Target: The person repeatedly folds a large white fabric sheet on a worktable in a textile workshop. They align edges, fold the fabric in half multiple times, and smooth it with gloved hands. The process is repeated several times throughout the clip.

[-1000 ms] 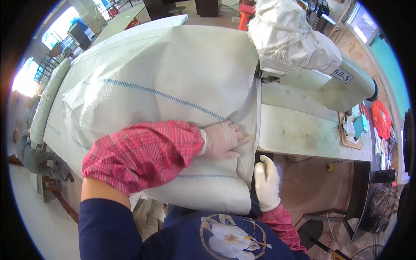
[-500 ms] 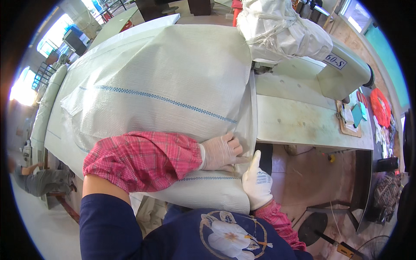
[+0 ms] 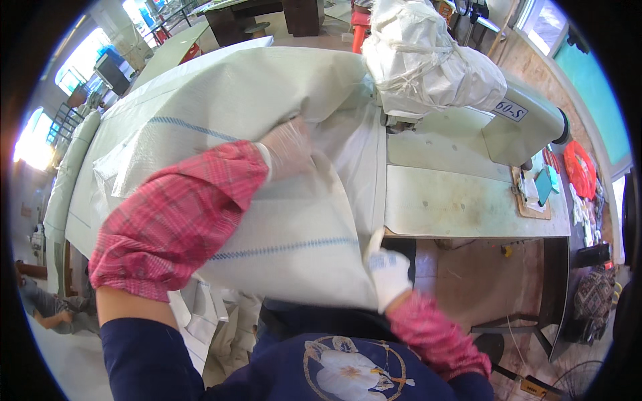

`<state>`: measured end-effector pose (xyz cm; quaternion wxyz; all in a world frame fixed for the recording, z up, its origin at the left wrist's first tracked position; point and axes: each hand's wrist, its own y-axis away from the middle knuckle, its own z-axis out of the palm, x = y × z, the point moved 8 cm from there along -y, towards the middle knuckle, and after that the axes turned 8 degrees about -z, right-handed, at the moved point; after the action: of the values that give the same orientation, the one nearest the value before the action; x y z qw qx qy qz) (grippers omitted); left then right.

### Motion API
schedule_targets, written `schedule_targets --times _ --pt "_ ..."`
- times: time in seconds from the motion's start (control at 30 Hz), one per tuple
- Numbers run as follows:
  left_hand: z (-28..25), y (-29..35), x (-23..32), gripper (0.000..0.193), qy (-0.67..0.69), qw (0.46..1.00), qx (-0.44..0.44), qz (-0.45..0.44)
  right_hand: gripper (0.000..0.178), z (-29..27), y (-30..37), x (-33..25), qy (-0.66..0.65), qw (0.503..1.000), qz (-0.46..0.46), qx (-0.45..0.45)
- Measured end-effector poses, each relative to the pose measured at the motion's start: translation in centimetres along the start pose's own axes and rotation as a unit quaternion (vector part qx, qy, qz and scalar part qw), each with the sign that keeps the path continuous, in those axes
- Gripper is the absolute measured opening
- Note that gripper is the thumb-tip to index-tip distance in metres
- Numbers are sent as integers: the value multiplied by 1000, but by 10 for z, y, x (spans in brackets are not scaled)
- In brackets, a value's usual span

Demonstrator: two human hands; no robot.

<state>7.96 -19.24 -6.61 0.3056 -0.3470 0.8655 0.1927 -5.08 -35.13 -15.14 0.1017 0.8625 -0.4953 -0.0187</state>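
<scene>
A large white woven plastic sheet [image 3: 267,260] with blue dashed stripes spreads over the work surface and hangs over its front edge toward me. My left hand [image 3: 291,147], in a thin pale glove and blurred by motion, grips a raised fold of its upper layer. Fabric bunches around those fingers, whose tips are partly hidden. A thin translucent layer [image 3: 361,167] shows to the right of the lifted fold. My right hand [image 3: 389,275], in a white glove, holds the sheet's near right edge, thumb up, with its other fingers mostly out of sight.
Right of the sheet is a sewing machine [image 3: 525,127] whose head is wrapped in white plastic [image 3: 428,60], with its metal table [image 3: 461,200]. A clipboard [image 3: 531,194] lies at the table's right end. Behind it hangs a red bag [image 3: 580,168]. A rolled sheet [image 3: 70,174] stands at the left.
My left hand has moved up and left, lifting the upper layer into a fold and exposing the translucent layer. My right hand stays at the edge, a little lower.
</scene>
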Motion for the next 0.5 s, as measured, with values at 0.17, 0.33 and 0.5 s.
schedule_targets --times 0.17,0.33,0.5 --pt "-73 54 -48 16 -55 992 38 -105 58 -26 -112 50 -19 999 -26 -5" --pt "-239 121 65 17 316 934 161 49 44 -51 -224 90 -41 995 43 -81" --pt "-268 95 185 20 403 872 -23 278 35 -69 -172 36 -55 991 9 125"
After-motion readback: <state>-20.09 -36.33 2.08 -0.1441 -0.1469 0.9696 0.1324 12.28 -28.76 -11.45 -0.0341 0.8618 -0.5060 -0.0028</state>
